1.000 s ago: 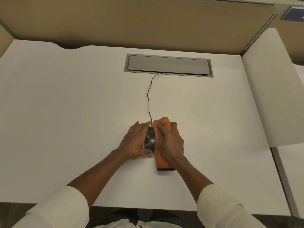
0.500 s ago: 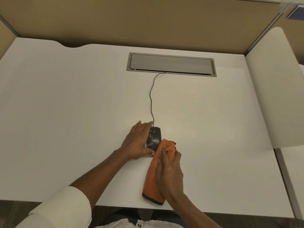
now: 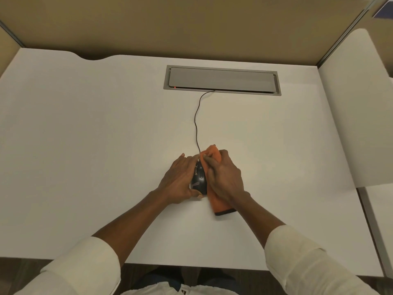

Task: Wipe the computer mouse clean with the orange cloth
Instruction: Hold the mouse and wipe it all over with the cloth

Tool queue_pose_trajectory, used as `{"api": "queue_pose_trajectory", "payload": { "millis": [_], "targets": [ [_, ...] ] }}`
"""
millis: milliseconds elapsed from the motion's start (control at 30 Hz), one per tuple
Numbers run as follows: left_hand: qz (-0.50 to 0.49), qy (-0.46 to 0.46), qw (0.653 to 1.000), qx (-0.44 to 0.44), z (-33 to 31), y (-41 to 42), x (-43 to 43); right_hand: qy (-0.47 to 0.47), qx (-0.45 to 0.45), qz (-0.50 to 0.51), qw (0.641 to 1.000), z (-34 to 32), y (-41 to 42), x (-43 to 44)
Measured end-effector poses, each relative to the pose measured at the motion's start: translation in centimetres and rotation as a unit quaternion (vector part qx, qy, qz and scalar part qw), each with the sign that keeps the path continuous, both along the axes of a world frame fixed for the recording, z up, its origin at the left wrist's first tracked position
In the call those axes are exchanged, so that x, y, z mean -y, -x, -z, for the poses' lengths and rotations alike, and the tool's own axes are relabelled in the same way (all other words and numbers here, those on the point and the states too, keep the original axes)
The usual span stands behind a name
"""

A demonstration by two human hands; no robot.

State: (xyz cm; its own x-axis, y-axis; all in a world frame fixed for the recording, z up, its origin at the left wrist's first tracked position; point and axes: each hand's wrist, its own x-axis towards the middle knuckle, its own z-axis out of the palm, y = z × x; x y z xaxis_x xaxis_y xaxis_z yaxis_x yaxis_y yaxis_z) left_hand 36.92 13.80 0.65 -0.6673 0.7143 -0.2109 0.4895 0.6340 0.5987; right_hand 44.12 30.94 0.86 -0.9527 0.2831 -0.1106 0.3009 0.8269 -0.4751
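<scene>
A black wired computer mouse lies near the middle of the white desk. My left hand grips its left side and holds it against the desk. My right hand presses the folded orange cloth over the mouse's right side and front. The cloth's dark-edged tail trails out under my right wrist. Only a strip of the mouse's top shows between my hands.
The mouse's thin black cable runs back to a grey cable hatch set in the desk. Tan partition walls close the back. A white side panel stands at the right.
My right hand with the cloth pulled back toward the desk's front edge, then pushed forward again over the mouse. My left hand stayed on the mouse.
</scene>
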Motion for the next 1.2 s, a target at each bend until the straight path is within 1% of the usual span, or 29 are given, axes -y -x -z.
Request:
{"api": "queue_pose_trajectory", "payload": {
  "millis": [133, 300, 367, 467, 567, 600, 667, 767, 800, 867, 933, 1067, 1133, 1200],
  "targets": [
    [-0.001, 0.009, 1.000, -0.005, 0.3, 0.1, 0.1, 0.049, -0.004, 0.076, 0.996, 1.0, -1.7, 1.3],
    [0.009, 0.040, 0.999, -0.004, 0.7, 0.3, 0.2, 0.100, -0.021, 0.159, 0.982, 1.7, -6.0, 4.9],
    [0.011, 0.048, 0.999, 0.000, 0.8, 0.3, 0.2, 0.141, -0.014, 0.192, 0.971, 1.6, -7.5, 6.5],
    [0.012, 0.060, 0.998, 0.002, 1.0, 0.4, 0.2, 0.199, 0.014, 0.218, 0.955, 1.0, -9.0, 8.7],
    [0.014, 0.066, 0.998, -0.001, 0.9, 0.4, 0.1, 0.258, 0.113, 0.253, 0.925, 0.9, -9.2, 8.8],
    [0.016, 0.066, 0.998, -0.002, 0.9, 0.4, 0.2, 0.257, 0.127, 0.258, 0.922, 0.8, -9.4, 8.7],
    [0.018, 0.066, 0.998, -0.001, 0.7, 0.4, 0.3, 0.194, 0.094, 0.201, 0.956, -0.4, -10.3, 8.6],
    [0.022, 0.068, 0.997, 0.005, 0.5, 0.3, 0.2, 0.144, 0.069, 0.165, 0.973, -1.3, -11.9, 7.7],
    [0.025, 0.071, 0.997, 0.007, 0.5, 0.3, 0.2, 0.144, 0.053, 0.168, 0.974, -1.2, -12.3, 7.3],
    [0.028, 0.072, 0.997, 0.017, 0.5, 0.3, 0.3, 0.182, 0.020, 0.179, 0.967, -1.5, -12.7, 6.6],
    [0.033, 0.065, 0.997, 0.024, 0.6, 0.4, 0.5, 0.247, -0.023, 0.187, 0.951, -2.1, -12.9, 5.8],
    [0.039, 0.065, 0.997, 0.011, 0.5, 0.0, 1.1, 0.385, -0.060, 0.212, 0.896, -3.7, -12.6, 4.1],
    [0.036, 0.061, 0.997, -0.021, -0.1, -0.6, 1.4, 0.453, -0.071, 0.218, 0.862, -4.3, -12.2, 3.3],
    [0.006, 0.009, 1.000, -0.020, -0.9, -1.8, 1.8, 0.526, -0.090, 0.222, 0.816, -4.6, -11.8, 2.6]
  ]
}}
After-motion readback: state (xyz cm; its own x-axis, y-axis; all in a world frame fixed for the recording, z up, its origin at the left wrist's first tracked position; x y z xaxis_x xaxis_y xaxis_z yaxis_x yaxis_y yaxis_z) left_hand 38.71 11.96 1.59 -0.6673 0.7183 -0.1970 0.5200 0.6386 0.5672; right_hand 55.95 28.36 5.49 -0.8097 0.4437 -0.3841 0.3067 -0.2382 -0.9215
